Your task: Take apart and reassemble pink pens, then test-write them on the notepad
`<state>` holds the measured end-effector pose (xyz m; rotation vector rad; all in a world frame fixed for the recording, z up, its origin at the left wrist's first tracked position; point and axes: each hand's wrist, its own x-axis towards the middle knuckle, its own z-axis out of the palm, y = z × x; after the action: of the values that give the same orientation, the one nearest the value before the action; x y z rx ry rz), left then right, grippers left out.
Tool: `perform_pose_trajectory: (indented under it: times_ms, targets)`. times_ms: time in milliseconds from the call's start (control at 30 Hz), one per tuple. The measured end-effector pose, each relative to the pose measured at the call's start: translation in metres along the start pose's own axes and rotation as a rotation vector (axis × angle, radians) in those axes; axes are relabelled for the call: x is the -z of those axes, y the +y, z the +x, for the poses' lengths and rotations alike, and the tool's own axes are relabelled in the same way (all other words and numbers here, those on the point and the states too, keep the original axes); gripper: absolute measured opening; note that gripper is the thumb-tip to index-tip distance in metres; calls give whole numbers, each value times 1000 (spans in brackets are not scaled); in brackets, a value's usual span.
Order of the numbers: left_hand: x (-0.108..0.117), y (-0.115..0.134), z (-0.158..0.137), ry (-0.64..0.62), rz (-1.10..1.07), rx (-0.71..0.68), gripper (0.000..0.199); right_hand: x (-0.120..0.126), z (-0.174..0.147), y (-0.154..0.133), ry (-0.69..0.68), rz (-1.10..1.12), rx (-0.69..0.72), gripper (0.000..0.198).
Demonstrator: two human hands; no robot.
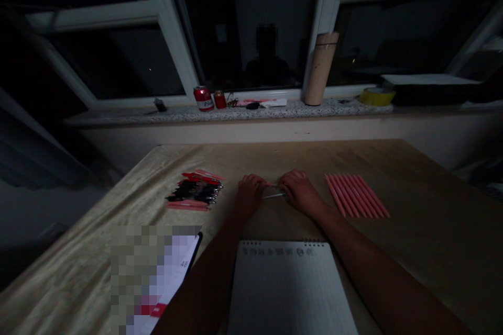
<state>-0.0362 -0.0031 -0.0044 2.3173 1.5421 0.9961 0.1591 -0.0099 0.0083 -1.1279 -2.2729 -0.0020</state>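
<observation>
My left hand is closed around a slim pink pen, whose end reaches across toward the other hand. Opposite it, my right hand has its fingers closed at the far end of that pen. Just below, a thin greyish-white rod spans the gap between the hands; whether it is held or lies on the table I cannot tell. To the left lies a pile of black, red and pink pens. A neat row of several pink pens lies to the right.
A spiral notebook lies between my forearms on the cloth-covered table. A phone or tablet with a lit screen is at the left. Along the windowsill stand a red can, a small jar, a tall cylinder and yellow tape.
</observation>
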Motion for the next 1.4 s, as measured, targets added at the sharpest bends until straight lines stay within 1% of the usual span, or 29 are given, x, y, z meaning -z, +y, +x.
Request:
perform_pose_trajectory:
  times_ms: [233, 367, 467, 633, 933, 1133, 1233, 1333, 1400]
  targets:
    - [5, 7, 1, -19, 21, -16, 28, -1, 0, 0, 6, -6, 15, 14]
    - [4, 10, 1, -45, 27, -6, 25, -2, 0, -2, 4, 8, 20, 15]
    - [3, 10, 2, -69, 18, -17, 22, -2, 1, -3, 11, 28, 24, 15]
    - [3, 10, 2, -69, -26, -27, 20, -2, 0, -2, 24, 58, 14, 15]
    - [5, 12, 3, -85, -10, -34, 20, -1, 0, -3, 25, 105, 9, 16]
    - [4, 11, 1, -69, -6, -62, 24, 1, 0, -5, 1, 109, -4, 17]
    - [3, 11, 0, -97, 9, -89, 23, 1, 1, -5, -6, 114, 2, 18]
    - [3, 11, 1, -107, 31, -104, 23, 0, 1, -5, 5, 97, -21, 19]
    - [3, 11, 1, -90, 51, -91, 25, 0, 0, -2, 24, 40, -71, 19]
